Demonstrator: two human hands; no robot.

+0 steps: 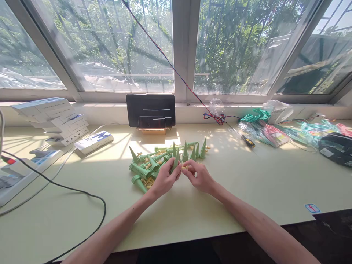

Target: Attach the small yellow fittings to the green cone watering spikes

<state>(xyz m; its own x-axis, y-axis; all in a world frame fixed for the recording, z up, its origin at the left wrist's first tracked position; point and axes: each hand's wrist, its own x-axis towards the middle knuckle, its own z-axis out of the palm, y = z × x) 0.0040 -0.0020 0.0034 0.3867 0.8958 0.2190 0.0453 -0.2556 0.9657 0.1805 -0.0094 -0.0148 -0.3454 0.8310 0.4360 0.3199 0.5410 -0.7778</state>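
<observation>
My left hand [165, 179] is closed around a green plastic cone-shaped spike [176, 160], its tip pointing up. Close beside it, my right hand [200, 176] pinches a small yellow plastic piece [183, 167] against the spike's side; whether it is seated in the spike cannot be made out. Several more green spikes [141, 170] lie in a heap left of and behind my left hand. Small yellow pieces [149, 182] are mixed among them. Behind my hands, several spikes [202, 148] stand upright on their wide ends.
A tablet and a phone [151, 122] lean on a wooden stand at the back. White boxes [63, 119], a power strip [30, 172] and a black cable [82, 191] are on the left. Rightward lie a yellow-black screwdriver [248, 141], plastic-wrapped items [275, 132] and a black pouch [336, 148].
</observation>
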